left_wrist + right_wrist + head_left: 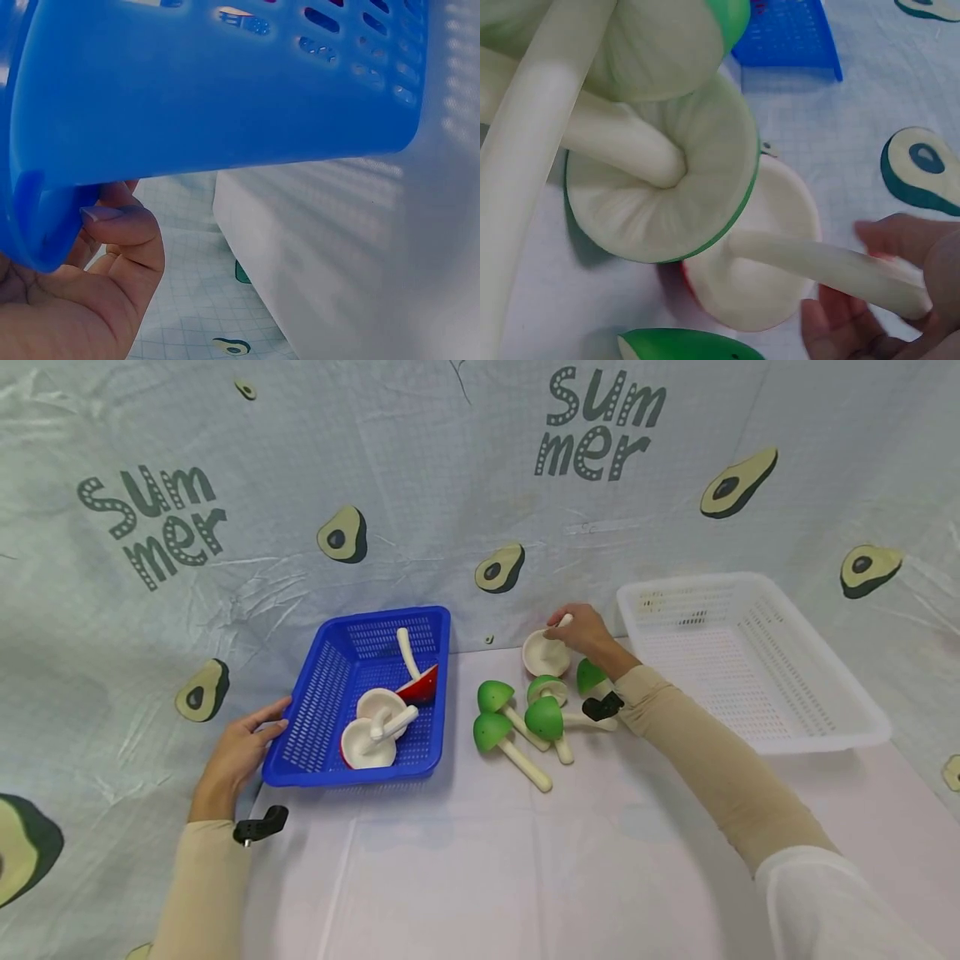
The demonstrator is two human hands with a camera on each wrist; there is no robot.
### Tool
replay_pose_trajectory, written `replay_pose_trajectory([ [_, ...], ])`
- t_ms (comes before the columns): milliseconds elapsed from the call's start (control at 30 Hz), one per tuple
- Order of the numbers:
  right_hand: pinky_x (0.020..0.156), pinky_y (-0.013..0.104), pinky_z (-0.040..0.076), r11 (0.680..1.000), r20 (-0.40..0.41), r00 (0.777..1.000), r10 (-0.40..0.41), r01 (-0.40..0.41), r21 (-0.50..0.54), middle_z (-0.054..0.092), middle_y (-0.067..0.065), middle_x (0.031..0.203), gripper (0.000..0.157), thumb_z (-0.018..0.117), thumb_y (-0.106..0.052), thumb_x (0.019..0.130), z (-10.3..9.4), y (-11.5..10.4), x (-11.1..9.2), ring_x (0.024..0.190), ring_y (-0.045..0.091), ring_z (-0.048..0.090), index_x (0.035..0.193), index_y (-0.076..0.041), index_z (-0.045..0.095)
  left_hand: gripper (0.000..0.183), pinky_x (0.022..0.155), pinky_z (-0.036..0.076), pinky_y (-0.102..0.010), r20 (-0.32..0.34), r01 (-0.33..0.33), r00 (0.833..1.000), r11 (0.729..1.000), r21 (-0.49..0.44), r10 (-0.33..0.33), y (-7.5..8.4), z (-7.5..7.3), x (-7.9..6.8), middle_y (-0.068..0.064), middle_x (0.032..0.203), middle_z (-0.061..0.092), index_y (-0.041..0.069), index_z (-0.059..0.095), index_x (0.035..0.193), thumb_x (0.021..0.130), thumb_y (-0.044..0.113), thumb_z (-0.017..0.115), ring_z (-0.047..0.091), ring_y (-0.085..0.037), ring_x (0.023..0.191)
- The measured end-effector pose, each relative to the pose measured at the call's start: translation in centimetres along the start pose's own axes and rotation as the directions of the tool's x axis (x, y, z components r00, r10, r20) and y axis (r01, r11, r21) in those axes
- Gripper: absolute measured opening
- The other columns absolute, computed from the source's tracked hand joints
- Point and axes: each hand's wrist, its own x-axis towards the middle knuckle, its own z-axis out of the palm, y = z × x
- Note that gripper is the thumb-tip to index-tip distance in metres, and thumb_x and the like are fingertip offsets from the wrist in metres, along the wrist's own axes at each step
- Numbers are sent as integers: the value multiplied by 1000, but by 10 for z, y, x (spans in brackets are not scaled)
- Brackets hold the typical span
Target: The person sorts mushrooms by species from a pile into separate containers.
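At the blue basket's (300, 710) left side, my left hand (242, 747) grips the rim; in the left wrist view the fingers (131, 229) curl around its lip. Three red-capped toy mushrooms, among them a tilted one (422, 683), lie inside the basket. My right hand (588, 631) is at the back of the table, its fingers around the pale stem of another red-capped toy mushroom (761, 292). That mushroom lies cap down, its white underside facing up. Several green-capped toy mushrooms (491, 731) lie in a group just in front of it.
A white basket (821, 743) stands at the right, beside my right forearm. The pale table (450, 877) meets an avocado-printed cloth (420, 485) behind the baskets. In the right wrist view, green-capped mushrooms (712, 187) overlap the red-capped one.
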Motion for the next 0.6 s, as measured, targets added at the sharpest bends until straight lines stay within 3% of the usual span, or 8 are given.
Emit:
replay_pose_trajectory([
  [100, 93, 44, 53, 994, 42, 997, 70, -66, -92, 58, 18, 135, 26, 70, -16, 95, -2, -3, -6, 108, 35, 61, 117, -2, 66, 55, 105, 49, -33, -4, 2, 1000, 1000, 6, -2, -1, 0, 0, -18, 157, 34, 17, 33, 159, 108, 31, 48, 48, -19, 125],
  [200, 89, 42, 55, 982, 80, 992, 100, -85, -169, 62, 20, 127, 27, 70, -15, 94, -4, -5, -12, 104, 35, 64, 116, 0, 67, 55, 94, 52, -21, -7, -1, 1000, 1000, -7, 1, -2, 1, 1, -18, 156, 35, 17, 33, 159, 108, 30, 49, 50, -15, 120],
  [333, 78, 33, 54, 961, 98, 992, 81, -52, -273, 66, 18, 116, 27, 74, -16, 91, -6, -4, -20, 92, 28, 65, 112, 0, 69, 55, 79, 49, -10, -4, -13, 1000, 1000, -23, 13, -4, 0, 1, -20, 156, 33, 16, 33, 159, 108, 29, 50, 50, -13, 115],
  [600, 76, 34, 52, 897, 171, 982, 77, 7, -442, 70, 18, 111, 32, 73, -21, 90, -13, -6, -31, 89, 24, 61, 111, 2, 71, 55, 79, 50, -10, -8, -23, 1000, 1000, -19, 23, -7, 0, 3, -20, 156, 34, 16, 34, 159, 108, 29, 49, 51, -12, 113],
])
